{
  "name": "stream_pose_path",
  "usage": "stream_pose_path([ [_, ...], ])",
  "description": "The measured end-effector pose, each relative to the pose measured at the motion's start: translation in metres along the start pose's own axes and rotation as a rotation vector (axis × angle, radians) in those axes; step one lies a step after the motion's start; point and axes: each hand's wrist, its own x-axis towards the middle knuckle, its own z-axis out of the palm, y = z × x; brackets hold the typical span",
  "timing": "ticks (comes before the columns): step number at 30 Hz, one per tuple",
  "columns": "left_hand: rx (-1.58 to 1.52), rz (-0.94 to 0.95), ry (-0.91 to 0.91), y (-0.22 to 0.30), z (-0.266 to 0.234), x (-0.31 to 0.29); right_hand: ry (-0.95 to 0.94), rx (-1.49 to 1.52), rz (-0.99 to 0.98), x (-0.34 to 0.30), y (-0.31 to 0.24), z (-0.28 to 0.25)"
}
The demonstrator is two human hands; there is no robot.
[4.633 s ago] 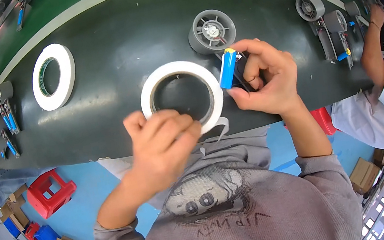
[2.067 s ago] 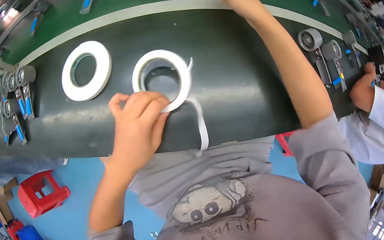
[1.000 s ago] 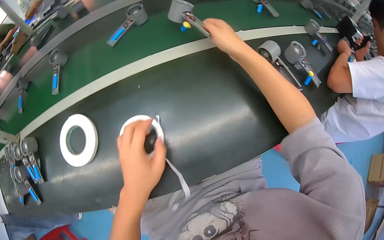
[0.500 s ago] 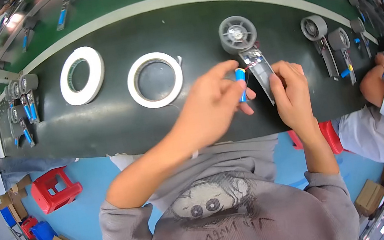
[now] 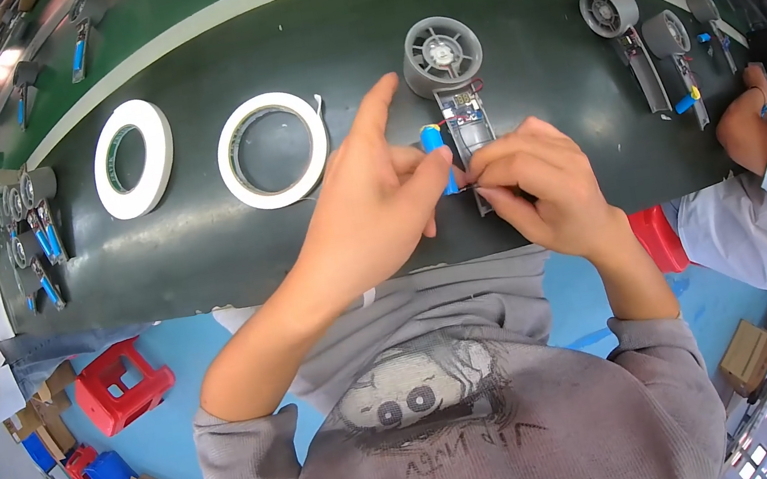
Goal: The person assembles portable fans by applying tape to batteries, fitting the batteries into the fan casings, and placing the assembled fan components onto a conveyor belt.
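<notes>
A small blue cylindrical battery (image 5: 433,139) is pinched between the thumb and fingers of my left hand (image 5: 366,197), whose index finger points up and away. Beside it, on the dark table, lies a fan unit with a round grey fan head (image 5: 441,55) and an open trough-shaped handle (image 5: 473,131). A small circuit board (image 5: 462,106) and thin wires sit at the handle's upper end. My right hand (image 5: 541,183) is closed in a pinch at the handle's lower end, near the battery's bottom. Something thin and dark shows at its fingertips, too small to name.
Two rolls of white tape, one farther left (image 5: 134,159) and one nearer (image 5: 275,150), lie left of my hands. More fan units stand at the right (image 5: 609,11) and far left (image 5: 38,186). Another person's arm (image 5: 740,98) rests at the right table edge. A red stool (image 5: 124,386) stands below.
My right hand has left the side of the handle and come in beside the battery, pinching there. The fan unit now lies more upright in view. My left hand still holds the battery.
</notes>
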Motion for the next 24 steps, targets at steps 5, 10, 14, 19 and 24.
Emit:
stream_pose_path([
  [5,0.191,0.089,0.026,0.003,-0.001,-0.004,0.036,0.455,0.399,0.016,-0.008,0.009],
  [10,0.153,0.094,0.047,0.012,-0.005,-0.011,-0.040,0.491,0.419,0.020,0.005,0.008],
  [14,0.804,0.504,0.348,0.000,-0.061,-0.025,0.067,0.495,0.410,0.019,0.009,0.014],
  [19,1.143,0.486,0.267,-0.024,-0.089,-0.040,0.067,0.506,0.446,0.020,0.010,0.017],
  [24,0.876,0.518,0.191,-0.020,-0.071,-0.051,0.038,0.571,0.456,0.019,0.012,0.020],
])
